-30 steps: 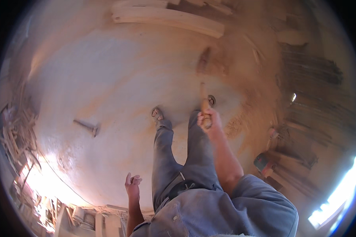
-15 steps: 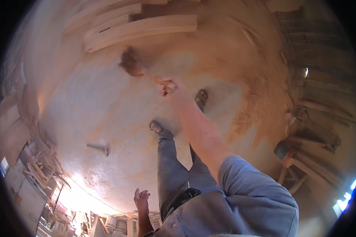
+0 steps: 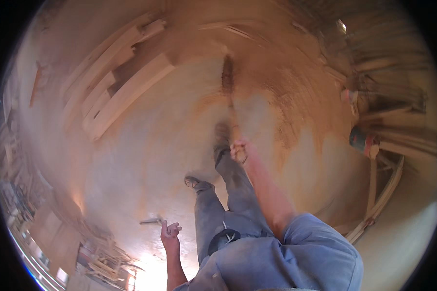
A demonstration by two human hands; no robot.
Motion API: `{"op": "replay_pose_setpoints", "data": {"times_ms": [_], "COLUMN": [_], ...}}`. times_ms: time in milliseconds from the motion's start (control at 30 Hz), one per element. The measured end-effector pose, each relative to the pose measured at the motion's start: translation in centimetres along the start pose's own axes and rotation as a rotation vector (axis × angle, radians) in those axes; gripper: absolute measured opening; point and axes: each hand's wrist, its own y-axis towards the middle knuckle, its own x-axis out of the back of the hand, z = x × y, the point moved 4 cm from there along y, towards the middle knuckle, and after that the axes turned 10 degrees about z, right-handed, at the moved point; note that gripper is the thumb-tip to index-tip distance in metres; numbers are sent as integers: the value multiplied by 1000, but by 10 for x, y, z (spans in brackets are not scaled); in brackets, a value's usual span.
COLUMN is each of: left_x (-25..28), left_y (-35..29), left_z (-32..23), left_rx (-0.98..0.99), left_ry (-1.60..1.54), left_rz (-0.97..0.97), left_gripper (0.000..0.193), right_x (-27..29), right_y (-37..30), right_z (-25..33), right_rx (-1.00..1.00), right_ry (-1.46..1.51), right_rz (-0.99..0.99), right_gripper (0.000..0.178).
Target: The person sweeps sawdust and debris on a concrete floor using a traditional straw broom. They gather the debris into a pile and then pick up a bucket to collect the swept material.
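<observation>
My right hand (image 3: pixel 239 151) is closed round the handle of a brush broom (image 3: pixel 227 75), out in front of my legs. Its dark bristle head points away from me, over the floor where brown sawdust (image 3: pixel 296 109) lies. The broom head is smeared by motion. My left hand (image 3: pixel 170 233) hangs low at my left side with fingers apart and slightly bent, holding nothing. A hammer-like tool (image 3: pixel 151 221) lies on the floor; in this view it shows just beyond my left fingers, apart from them.
Long wooden beams (image 3: pixel 131 94) lie side by side at the far left. To the right stand a dark and red bucket (image 3: pixel 363 141) and timber pieces (image 3: pixel 393 186). Scrap wood (image 3: pixel 109 264) is heaped at the lower left. My sandalled feet (image 3: pixel 192 181) stand on the dusty floor.
The view has turned and I have stepped. The broom has swung to the right and now points straight ahead. The beams appear further left, the hammer-like tool lower and nearer my left hand.
</observation>
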Motion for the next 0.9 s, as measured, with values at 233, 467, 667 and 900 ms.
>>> {"op": "replay_pose_setpoints", "data": {"times_ms": [233,467,667,900], "left_x": [-46,-59,-58,-53], "left_y": [12,21,62,69], "left_z": [-35,-84,-84,-73], "left_rx": [7,-66,-93,-71], "left_ry": [267,508,519,631], "left_rz": [144,203,266,325], "left_gripper": [61,59,61,63], "right_x": [12,118,146,236], "right_y": [-8,3,-83,-250], "right_z": [-55,48,101,-41], "right_rx": [-266,-221,240,430], "right_ry": [-109,-13,-123,146], "right_rz": [145,-80,-111,-256], "right_gripper": [37,13,26,78]}}
